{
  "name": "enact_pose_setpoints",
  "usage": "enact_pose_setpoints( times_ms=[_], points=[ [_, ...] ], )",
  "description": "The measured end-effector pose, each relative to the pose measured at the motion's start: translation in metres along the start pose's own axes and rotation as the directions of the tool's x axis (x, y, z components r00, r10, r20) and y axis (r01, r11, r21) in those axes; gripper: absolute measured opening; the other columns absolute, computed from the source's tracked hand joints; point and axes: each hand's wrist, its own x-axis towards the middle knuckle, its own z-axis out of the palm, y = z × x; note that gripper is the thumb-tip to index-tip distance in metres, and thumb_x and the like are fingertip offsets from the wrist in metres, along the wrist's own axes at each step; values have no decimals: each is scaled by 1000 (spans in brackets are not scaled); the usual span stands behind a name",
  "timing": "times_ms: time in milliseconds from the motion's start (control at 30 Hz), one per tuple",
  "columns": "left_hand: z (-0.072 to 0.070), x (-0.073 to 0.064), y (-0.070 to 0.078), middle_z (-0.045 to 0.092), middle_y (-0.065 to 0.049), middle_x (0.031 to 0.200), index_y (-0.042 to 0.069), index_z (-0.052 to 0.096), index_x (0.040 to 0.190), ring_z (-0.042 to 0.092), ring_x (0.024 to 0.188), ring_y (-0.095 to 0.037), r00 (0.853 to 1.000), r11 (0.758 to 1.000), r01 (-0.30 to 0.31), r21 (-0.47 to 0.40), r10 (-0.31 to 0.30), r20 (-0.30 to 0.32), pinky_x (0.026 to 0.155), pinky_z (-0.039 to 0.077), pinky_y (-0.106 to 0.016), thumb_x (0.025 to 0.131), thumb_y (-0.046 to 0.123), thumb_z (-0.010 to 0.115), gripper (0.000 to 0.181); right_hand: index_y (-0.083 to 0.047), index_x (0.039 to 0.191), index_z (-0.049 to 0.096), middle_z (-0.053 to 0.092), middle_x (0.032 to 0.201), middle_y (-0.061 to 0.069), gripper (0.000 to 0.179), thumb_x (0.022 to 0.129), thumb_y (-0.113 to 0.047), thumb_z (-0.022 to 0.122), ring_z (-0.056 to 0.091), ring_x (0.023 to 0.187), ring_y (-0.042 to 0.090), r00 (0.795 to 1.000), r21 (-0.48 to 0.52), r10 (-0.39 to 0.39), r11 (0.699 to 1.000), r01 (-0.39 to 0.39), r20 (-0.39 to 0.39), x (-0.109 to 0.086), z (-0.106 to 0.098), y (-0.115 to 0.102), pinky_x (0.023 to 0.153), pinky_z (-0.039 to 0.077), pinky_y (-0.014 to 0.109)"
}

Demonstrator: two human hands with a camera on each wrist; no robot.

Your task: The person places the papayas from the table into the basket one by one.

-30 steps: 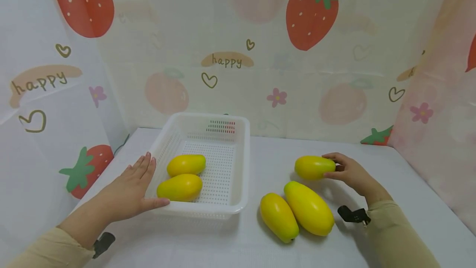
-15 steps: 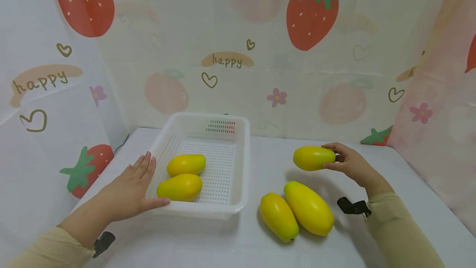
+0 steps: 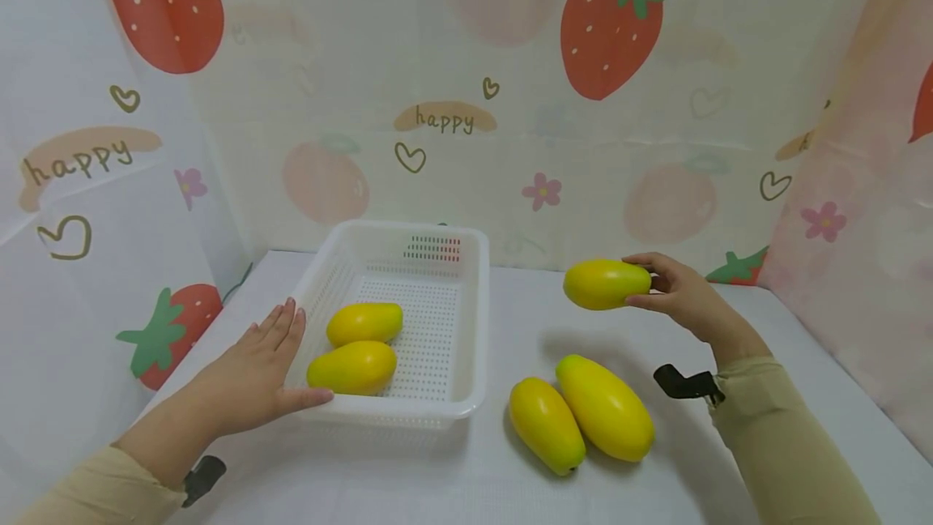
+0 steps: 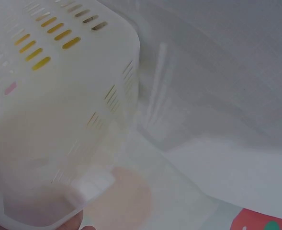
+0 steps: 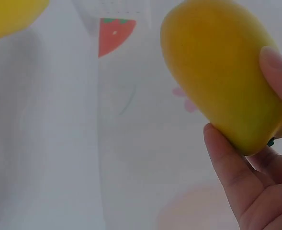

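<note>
My right hand (image 3: 688, 298) holds a yellow papaya (image 3: 599, 283) by its greenish narrow end, raised over the table. In the right wrist view the thumb and fingers pinch that end, near a small dark stem stub. My left hand (image 3: 251, 379) lies with straight fingers along the left side of a white plastic basket (image 3: 408, 406), its thumb over the front rim. Two papayas, a farther one (image 3: 364, 324) and a nearer one (image 3: 352, 368), lie inside the basket. On the table, a smaller papaya (image 3: 547, 426) rests beside a bigger papaya (image 3: 605, 407).
A white cloth covers the table (image 3: 430, 484). Behind it and at both sides hang sheets (image 3: 437, 39) printed with strawberries, hearts and flowers. The basket's slotted wall (image 4: 59, 96) fills the left part of the left wrist view. Black wrist mounts (image 3: 685, 383) stick out near the sleeves.
My right hand has lifted the papaya off the table and brought it slightly to the left. The left hand, the basket and the other papayas have stayed in place.
</note>
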Motion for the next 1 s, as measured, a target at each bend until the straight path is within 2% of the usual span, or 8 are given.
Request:
enact_pose_setpoints(
  times_ms=[133, 300, 500, 1000],
  points=[
    [1, 0, -1, 2, -25, 150, -7, 8, 143, 6, 137, -41, 1000, 1000, 0, 0, 0, 2, 105, 12, -60, 70, 82, 36, 118, -8, 132, 42, 47, 126, 12, 56, 84, -25, 66, 56, 102, 17, 999, 27, -36, 999, 36, -9, 3, -1, -6, 82, 48, 19],
    [2, 0, -2, 2, -25, 150, -7, 8, 143, 6, 137, -40, 1000, 1000, -7, -2, 7, -1, 105, 12, -60, 70, 82, 36, 118, -7, 132, 41, 46, 127, 13, 56, 85, -23, 65, 56, 102, 12, 998, 38, -59, 998, 59, -10, 4, -3, -13, 82, 48, 18],
    [0, 0, -1, 2, -25, 150, -7, 9, 143, 6, 137, -41, 1000, 1000, -5, -1, 5, -5, 105, 12, -60, 71, 82, 37, 118, -10, 132, 42, 48, 126, 10, 56, 85, -26, 66, 56, 104, 18, 997, 3, -72, 997, 72, -1, 12, -2, -21, 84, 48, 19],
    [4, 1, -3, 1, -25, 150, -7, 8, 143, 5, 137, -41, 1000, 1000, -6, -4, 6, -10, 105, 12, -60, 71, 81, 36, 118, -7, 132, 44, 49, 125, 12, 54, 83, -17, 67, 57, 103, 20, 977, 109, -203, 975, 195, 63, 42, 20, -56, 85, 50, 24]
  ],
)
